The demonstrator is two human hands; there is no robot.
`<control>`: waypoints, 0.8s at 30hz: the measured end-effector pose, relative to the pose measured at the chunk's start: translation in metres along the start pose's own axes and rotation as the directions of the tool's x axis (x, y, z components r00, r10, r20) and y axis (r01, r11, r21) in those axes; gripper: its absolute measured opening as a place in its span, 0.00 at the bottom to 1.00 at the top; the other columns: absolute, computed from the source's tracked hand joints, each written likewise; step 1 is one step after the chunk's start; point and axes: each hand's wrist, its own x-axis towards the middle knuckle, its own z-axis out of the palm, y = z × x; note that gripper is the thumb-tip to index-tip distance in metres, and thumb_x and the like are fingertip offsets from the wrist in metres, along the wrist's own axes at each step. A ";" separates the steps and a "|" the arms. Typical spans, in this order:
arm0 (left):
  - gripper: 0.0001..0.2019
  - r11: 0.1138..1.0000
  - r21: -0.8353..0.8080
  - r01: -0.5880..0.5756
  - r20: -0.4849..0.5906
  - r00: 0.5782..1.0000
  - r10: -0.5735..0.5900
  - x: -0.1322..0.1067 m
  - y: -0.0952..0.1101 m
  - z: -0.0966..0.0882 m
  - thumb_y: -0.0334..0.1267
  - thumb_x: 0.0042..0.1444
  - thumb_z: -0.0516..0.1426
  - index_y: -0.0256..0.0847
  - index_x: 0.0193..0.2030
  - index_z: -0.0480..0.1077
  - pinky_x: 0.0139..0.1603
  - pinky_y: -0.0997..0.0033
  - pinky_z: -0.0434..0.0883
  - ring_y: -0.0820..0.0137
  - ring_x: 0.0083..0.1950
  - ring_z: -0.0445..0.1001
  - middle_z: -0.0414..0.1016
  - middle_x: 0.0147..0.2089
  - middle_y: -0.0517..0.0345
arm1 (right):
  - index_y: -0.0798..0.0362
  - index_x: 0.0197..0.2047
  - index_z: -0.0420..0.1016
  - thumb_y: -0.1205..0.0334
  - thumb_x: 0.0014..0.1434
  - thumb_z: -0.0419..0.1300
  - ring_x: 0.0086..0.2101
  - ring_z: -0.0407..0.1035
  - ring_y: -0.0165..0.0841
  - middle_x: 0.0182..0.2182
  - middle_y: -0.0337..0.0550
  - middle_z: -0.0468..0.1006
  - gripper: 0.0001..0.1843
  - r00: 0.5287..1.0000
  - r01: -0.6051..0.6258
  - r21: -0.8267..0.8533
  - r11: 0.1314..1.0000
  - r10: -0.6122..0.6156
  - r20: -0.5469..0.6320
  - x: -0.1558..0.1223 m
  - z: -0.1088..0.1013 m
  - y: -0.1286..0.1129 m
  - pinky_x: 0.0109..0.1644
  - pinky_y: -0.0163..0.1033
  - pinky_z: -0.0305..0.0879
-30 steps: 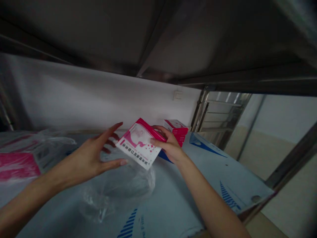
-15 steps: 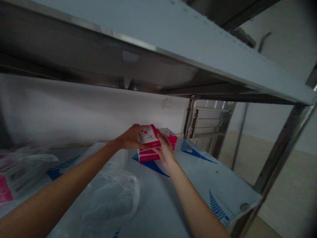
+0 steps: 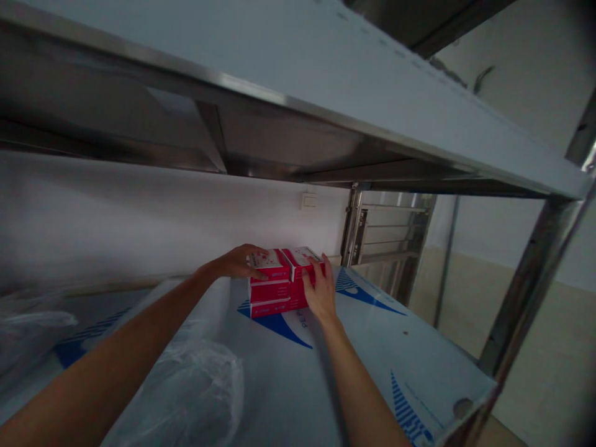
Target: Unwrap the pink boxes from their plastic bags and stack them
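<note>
Two stacks of pink and white boxes [image 3: 274, 287] stand side by side at the back of a shelf [image 3: 354, 366] lined with white film printed in blue. My left hand [image 3: 238, 262] rests on the top of the left stack, fingers lying flat over the top box. My right hand [image 3: 319, 290] presses against the front of the right-hand boxes with its fingers spread upward. Neither hand grips a box.
A crumpled clear plastic bag [image 3: 186, 391] lies on the shelf near my left forearm, with more plastic wrap [image 3: 32, 335] at the far left. A steel shelf [image 3: 326, 105] hangs close overhead. A metal upright [image 3: 535, 292] stands at the right; a white wall [image 3: 139, 217] is behind.
The pink and white box that my hands held in the air a second ago now sits on the stack at the back. Both hands have reached forward and flattened against the boxes.
</note>
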 end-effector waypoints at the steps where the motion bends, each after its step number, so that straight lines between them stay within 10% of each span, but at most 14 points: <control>1: 0.46 1.000 -0.010 0.001 -0.001 1.000 -0.001 0.001 -0.001 0.000 0.62 0.36 0.69 0.46 0.63 0.70 0.61 0.61 0.68 0.52 0.65 0.68 0.65 0.68 0.47 | 0.46 0.64 0.68 0.52 0.67 0.51 0.66 0.55 0.45 0.71 0.49 0.53 0.24 1.000 0.001 0.037 0.999 -0.001 0.007 0.000 0.001 0.002 0.67 0.59 0.56; 20: 0.42 0.999 -0.028 -0.047 0.005 0.999 0.047 0.002 -0.011 0.009 0.61 0.41 0.67 0.49 0.64 0.68 0.67 0.61 0.63 0.55 0.70 0.62 0.59 0.72 0.49 | 0.50 0.62 0.69 0.49 0.64 0.56 0.64 0.59 0.45 0.66 0.54 0.59 0.26 1.000 0.018 0.085 0.996 -0.016 -0.026 -0.002 0.007 0.000 0.67 0.56 0.58; 24: 0.45 0.996 0.089 -0.025 0.007 1.000 0.025 -0.006 -0.007 0.009 0.65 0.45 0.63 0.50 0.68 0.63 0.69 0.56 0.61 0.50 0.74 0.53 0.40 0.78 0.48 | 0.51 0.61 0.69 0.52 0.64 0.57 0.62 0.61 0.46 0.64 0.57 0.60 0.24 0.998 0.050 0.081 0.995 -0.047 -0.043 -0.002 0.011 0.007 0.65 0.56 0.61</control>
